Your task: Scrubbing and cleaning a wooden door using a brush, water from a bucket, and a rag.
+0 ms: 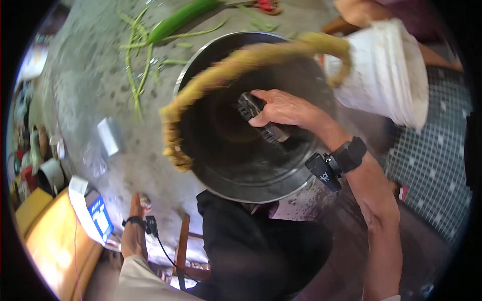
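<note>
My right hand (284, 107) grips a dark scrubbing brush (269, 126) inside a wide, deep metal pail (260, 188). The brush's bristles face left and down, close to the pail's inner surface; contact is hard to judge. A thick yellow wrapped handle (233, 67), blurred, arches over the far side of the pail, beyond my hand. My left hand (139, 201) is low at the left, away from the pail. A small pale thing lies at its fingertips, but whether the hand holds it is unclear. Dark-clad knees (256, 240) are just below the pail.
A white plastic bucket (376, 75) tilts beside the pail, near another person's arm (357, 13). Green bean pods (141, 79) and a long green gourd (180, 19) lie on the concrete floor (86, 67). Left are a white box (108, 136) and a wooden stool (183, 240).
</note>
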